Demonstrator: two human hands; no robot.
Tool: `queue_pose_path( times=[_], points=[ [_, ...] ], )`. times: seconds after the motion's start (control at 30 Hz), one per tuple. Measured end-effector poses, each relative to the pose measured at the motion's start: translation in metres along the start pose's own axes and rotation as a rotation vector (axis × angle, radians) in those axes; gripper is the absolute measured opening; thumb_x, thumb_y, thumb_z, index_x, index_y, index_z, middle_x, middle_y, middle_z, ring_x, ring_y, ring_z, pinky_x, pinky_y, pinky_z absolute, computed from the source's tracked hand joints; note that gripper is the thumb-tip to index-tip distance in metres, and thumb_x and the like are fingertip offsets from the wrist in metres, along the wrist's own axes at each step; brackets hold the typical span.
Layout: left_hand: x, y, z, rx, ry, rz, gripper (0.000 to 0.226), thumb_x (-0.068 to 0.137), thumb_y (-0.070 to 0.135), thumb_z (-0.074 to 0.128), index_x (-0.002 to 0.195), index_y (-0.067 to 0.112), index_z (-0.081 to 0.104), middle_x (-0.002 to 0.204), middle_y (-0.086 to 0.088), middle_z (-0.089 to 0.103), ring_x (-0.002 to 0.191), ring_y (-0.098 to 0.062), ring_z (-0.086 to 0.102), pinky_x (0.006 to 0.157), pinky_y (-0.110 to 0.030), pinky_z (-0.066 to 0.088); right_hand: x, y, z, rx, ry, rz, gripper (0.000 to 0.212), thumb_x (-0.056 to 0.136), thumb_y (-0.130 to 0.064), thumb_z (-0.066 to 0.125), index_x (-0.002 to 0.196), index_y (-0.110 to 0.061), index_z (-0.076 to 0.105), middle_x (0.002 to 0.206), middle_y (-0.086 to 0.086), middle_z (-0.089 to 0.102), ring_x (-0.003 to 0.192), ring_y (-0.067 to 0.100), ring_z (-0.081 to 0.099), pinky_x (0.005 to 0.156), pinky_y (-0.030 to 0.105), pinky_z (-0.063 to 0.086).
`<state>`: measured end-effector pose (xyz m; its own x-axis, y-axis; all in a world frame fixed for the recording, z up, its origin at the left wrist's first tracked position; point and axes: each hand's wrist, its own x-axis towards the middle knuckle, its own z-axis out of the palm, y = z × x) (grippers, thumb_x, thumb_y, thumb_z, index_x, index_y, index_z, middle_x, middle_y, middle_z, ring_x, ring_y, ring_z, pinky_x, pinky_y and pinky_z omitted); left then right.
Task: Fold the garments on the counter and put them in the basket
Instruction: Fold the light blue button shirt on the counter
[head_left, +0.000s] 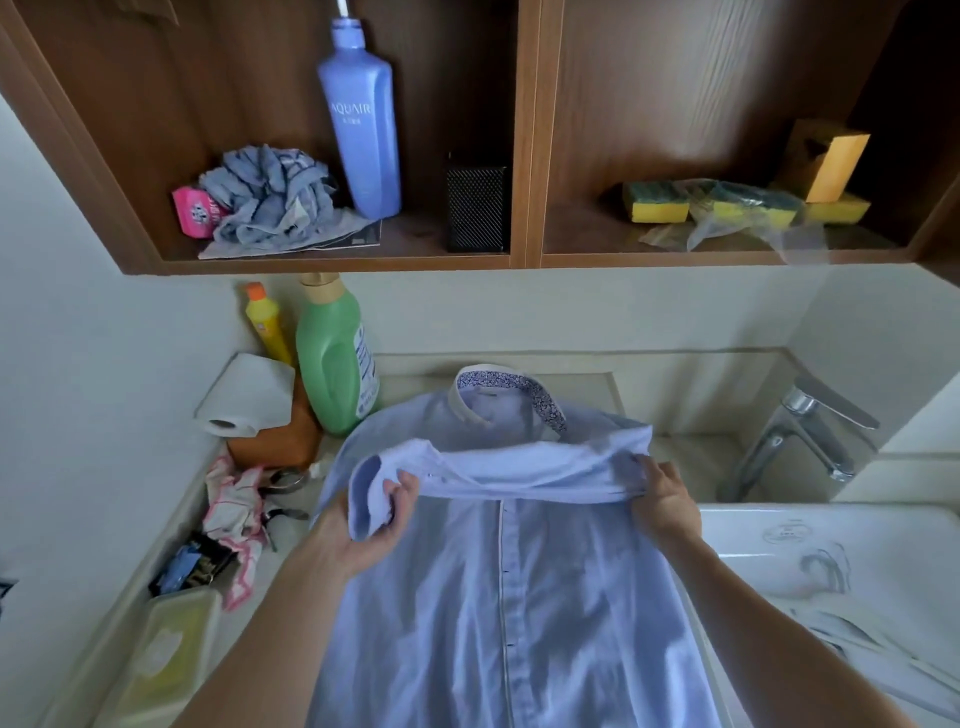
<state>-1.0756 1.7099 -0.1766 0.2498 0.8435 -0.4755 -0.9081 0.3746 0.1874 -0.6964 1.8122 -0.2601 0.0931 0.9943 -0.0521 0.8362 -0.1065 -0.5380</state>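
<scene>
The light blue dress shirt lies button-side up on the worktop, hem nearest. Across its chest one sleeve is drawn taut. The left hand has its grip closed round the cuff, and the right hand has its grip pinching the sleeve at the shoulder fold. Beyond them sits the collar. This looks like the sleeve-folding step, early on. Next the sleeve needs laying flat and smoothing before the sides come in. No basket shows.
</scene>
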Motion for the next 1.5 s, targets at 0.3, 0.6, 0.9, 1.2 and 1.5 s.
queue_pose_path(
  times=[0.3,0.6,0.9,1.2,1.5],
  points=[
    [0.025,-0.012,-0.036,0.875,0.719,0.121,0.082,0.082,0.084,0.038,0.098,0.008,0.065,0.095,-0.014,0.068,0.079,-0.028,0.062,0.065,-0.034,0.046,0.004,0.014,-0.010,-0.196,-0.216,-0.282,0.076,0.069,-0.074,0.033,0.135,-0.043,0.055,0.160,0.001,0.028,0.151,0.027,0.016,0.119,0.042,0.022],
    [0.068,0.024,-0.044,1.211,0.796,0.570,0.085,0.078,0.042,0.081,0.147,0.018,0.036,0.146,-0.005,0.048,0.125,-0.031,0.053,0.102,-0.052,0.048,0.015,-0.032,0.028,-0.142,-0.085,-0.377,0.048,0.083,-0.020,0.068,0.131,-0.020,0.061,0.136,0.006,0.055,0.127,0.033,0.049,0.103,0.045,0.041],
    [0.057,0.043,-0.055,1.277,0.756,0.721,0.034,0.088,0.007,0.058,0.117,0.024,0.053,0.115,-0.008,0.062,0.095,-0.029,0.065,0.061,-0.035,0.055,0.050,-0.065,0.027,0.017,0.116,-0.175,0.018,0.095,-0.028,0.057,0.106,-0.021,0.069,0.094,0.014,0.072,0.093,0.038,0.066,0.073,0.041,0.047],
    [0.058,0.033,-0.070,1.488,0.796,0.545,0.061,0.090,0.023,0.066,0.143,0.019,0.035,0.128,-0.008,0.058,0.103,-0.035,0.063,0.084,-0.052,0.057,0.021,-0.053,0.091,-0.171,-0.030,-0.561,0.038,0.083,-0.039,0.046,0.115,-0.022,0.058,0.119,0.005,0.067,0.112,0.029,0.065,0.095,0.039,0.044],
    [0.068,0.047,-0.089,1.545,0.777,0.511,0.062,0.085,0.020,0.059,0.145,0.021,0.042,0.126,-0.004,0.063,0.105,-0.026,0.062,0.095,-0.046,0.051,0.025,-0.014,0.066,-0.436,-0.161,-0.262,0.081,0.085,-0.069,-0.001,0.157,-0.034,0.016,0.166,-0.001,0.007,0.153,0.023,0.005,0.122,0.048,0.007]
  ],
)
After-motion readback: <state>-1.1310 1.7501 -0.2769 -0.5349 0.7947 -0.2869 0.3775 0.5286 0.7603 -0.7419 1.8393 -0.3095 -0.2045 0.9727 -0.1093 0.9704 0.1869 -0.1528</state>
